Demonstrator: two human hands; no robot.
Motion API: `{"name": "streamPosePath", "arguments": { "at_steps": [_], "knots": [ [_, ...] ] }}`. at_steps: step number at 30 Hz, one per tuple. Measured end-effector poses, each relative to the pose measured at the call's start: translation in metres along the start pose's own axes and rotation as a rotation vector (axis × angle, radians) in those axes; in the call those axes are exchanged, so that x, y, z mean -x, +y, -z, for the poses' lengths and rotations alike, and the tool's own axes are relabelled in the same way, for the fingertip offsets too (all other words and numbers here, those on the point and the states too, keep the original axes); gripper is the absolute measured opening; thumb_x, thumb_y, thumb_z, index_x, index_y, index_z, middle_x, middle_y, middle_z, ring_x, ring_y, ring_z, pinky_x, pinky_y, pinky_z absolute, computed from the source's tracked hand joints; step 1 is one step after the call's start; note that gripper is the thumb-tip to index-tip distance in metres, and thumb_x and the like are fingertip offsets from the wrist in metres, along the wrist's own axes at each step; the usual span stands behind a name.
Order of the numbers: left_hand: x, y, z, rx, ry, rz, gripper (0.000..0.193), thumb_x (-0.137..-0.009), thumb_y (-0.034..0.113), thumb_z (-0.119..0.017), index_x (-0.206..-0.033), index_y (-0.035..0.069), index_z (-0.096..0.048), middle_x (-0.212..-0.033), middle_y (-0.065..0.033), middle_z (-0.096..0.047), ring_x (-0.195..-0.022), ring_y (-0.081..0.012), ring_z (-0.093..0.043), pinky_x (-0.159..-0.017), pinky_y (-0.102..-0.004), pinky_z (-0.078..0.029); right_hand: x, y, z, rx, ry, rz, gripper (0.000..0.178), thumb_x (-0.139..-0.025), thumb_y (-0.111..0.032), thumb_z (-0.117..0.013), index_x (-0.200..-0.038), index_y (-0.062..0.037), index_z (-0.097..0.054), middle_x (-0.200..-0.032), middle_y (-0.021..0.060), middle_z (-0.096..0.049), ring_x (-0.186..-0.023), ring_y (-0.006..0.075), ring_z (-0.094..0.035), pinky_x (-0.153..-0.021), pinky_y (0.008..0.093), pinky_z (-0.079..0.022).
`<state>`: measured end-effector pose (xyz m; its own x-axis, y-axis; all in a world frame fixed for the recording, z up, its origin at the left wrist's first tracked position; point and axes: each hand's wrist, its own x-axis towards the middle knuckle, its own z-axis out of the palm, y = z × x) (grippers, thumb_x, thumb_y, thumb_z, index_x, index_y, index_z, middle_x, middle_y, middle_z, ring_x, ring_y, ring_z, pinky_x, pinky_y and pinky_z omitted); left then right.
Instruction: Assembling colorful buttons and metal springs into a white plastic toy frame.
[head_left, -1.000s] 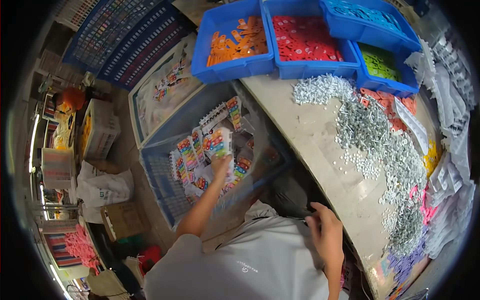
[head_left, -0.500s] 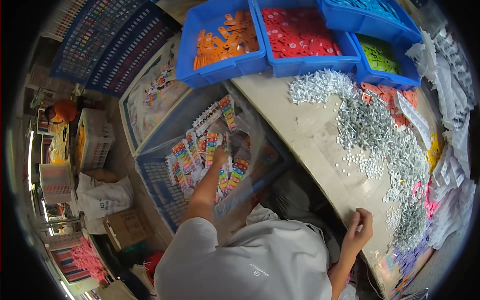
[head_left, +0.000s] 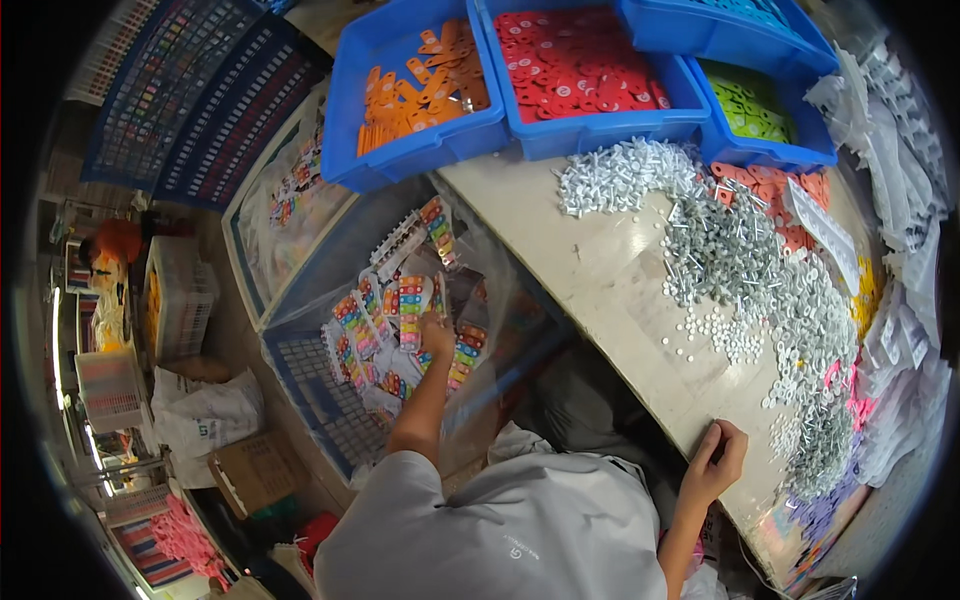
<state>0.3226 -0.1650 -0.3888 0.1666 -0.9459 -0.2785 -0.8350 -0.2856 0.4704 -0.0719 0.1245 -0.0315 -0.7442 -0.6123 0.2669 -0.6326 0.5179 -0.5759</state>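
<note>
My left hand (head_left: pixel 436 336) reaches down into a blue mesh crate (head_left: pixel 310 385) lined with clear plastic. It is over a pile of rainbow-coloured jointed strips (head_left: pixel 465 350) and touches or nearly touches one bright strip (head_left: pixel 411 308). Its fingertips are too small and blurred to show a grip. My right hand (head_left: pixel 716 462) rests at the table's near edge, fingers curled in toward the thumb. Whatever is inside those fingers, if anything, is hidden.
On the table (head_left: pixel 590 290) lie heaps of white pegs (head_left: pixel 625 175) and grey metal pins (head_left: pixel 725 240). Blue bins of orange pieces (head_left: pixel 430 85), red pieces (head_left: pixel 580 65) and green pieces (head_left: pixel 745 105) stand at the back. Plastic bags (head_left: pixel 890 370) line the right side; another lined crate (head_left: pixel 285 215) stands behind mine.
My left hand has shifted slightly down, back toward me, within the crate. The whole view has turned a little, and my right hand stays at the table edge.
</note>
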Motion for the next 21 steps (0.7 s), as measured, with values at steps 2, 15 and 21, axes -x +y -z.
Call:
{"name": "streamPosePath", "arguments": {
  "at_steps": [2, 15, 21],
  "knots": [
    [-0.007, -0.001, 0.008, -0.003, 0.086, 0.100, 0.044, -0.089, 0.037, -0.070, -0.111, -0.001, -0.064, -0.115, -0.0242, -0.065, -0.112, -0.0421, -0.066, -0.095, -0.0511, -0.054, 0.001, 0.002, 0.002, 0.017, -0.005, 0.007, 0.008, -0.100, -0.003, -0.062, -0.098, 0.0035, -0.064, -0.086, 0.0101, -0.061, -0.074, 0.0194, -0.056, -0.067, 0.0304, -0.046],
    [-0.035, -0.039, -0.002, -0.433, -0.122, 0.015, 0.030, -0.090, 0.027, -0.064, -0.097, -0.002, -0.071, -0.095, -0.0261, -0.074, -0.094, -0.0449, -0.072, -0.084, -0.0548, -0.057, 0.002, 0.003, -0.005, 0.167, 0.032, 0.082, 0.004, -0.097, 0.000, -0.063, -0.096, 0.0034, -0.064, -0.085, 0.0123, -0.059, -0.072, 0.0251, -0.056, -0.066, 0.0349, -0.046],
    [-0.002, -0.036, 0.024, -0.403, -0.038, -0.135, 0.022, -0.093, 0.016, -0.058, -0.100, -0.001, -0.071, -0.086, -0.0253, -0.073, -0.085, -0.0436, -0.072, -0.077, -0.0542, -0.057, 0.000, -0.001, -0.005, 0.178, 0.029, 0.108, 0.003, -0.097, 0.002, -0.062, -0.096, 0.0042, -0.064, -0.084, 0.0133, -0.059, -0.073, 0.0266, -0.057, -0.067, 0.0356, -0.046]
  ]
}}
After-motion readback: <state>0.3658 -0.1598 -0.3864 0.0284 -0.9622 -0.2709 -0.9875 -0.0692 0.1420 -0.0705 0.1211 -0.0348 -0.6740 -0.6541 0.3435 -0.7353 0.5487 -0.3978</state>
